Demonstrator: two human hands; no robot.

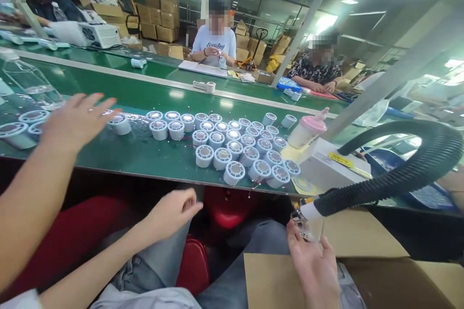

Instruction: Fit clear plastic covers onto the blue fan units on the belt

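My left hand hangs in front of the bench edge, above my lap. Its fingers are loosely curled and nothing shows in them. My right hand is palm up at the lower right, with a small clear plastic piece between fingers and thumb. That piece is right under the metal-clamped tip of a black corrugated hose. White round fan-like parts with thin wires crowd the green bench beyond my hands. From the left a co-worker's hand reaches over the bench, fingers spread.
An open cardboard box is beside my right hand. A pink-lidded cup and a white box stand behind the hose tip. More white parts and a clear bottle are at left. Several people sit across the line.
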